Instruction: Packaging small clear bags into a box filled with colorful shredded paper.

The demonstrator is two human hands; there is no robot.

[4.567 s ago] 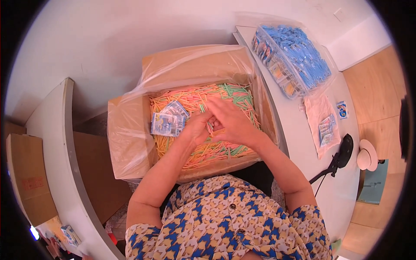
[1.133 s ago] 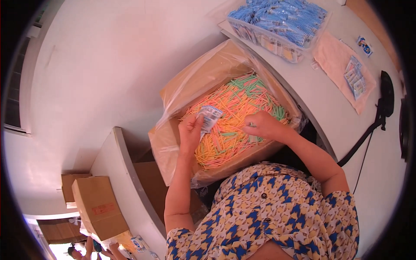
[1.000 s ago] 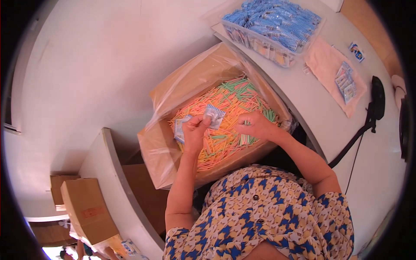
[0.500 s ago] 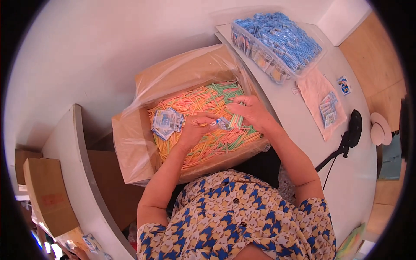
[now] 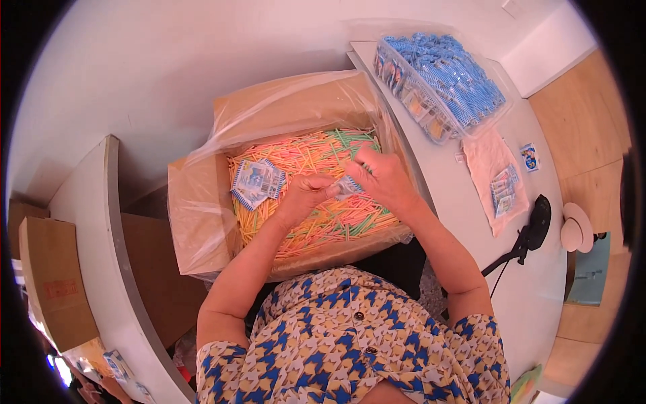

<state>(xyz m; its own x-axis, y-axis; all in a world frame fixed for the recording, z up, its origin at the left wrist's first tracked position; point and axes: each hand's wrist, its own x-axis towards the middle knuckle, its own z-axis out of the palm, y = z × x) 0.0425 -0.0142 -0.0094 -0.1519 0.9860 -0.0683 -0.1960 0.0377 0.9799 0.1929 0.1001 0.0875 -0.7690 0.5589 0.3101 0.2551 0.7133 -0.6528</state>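
Between my hands is a small clear plastic packet point(image 5: 348, 186) with blue print, above a carton full of thin pastel sticks point(image 5: 296, 225). My left hand point(image 5: 306, 196) pinches the packet at its left end. My right hand point(image 5: 385, 180) is curled closed over the packet's right end, thumb and fingers bent down. Whatever lies inside its grip is hidden by the knuckles. Several flat blue-and-clear packets point(image 5: 258, 183) lie on the sticks beside my left hand. Pink, orange, yellow and green sticks surround both hands.
The cardboard carton point(image 5: 202, 236) has a plastic liner over its flaps. To the right, a table point(image 5: 444, 172) bears a clear tub point(image 5: 437, 128) of blue packets, a pink cloth point(image 5: 481, 151) with packets on it and a black stand point(image 5: 536, 225). A white partition point(image 5: 124, 236) stands left.
My right hand has closed in over the packet, and the green and yellow sticks that showed in its fingers are hidden now. My left hand keeps hold of the packet. The view has shifted slightly.
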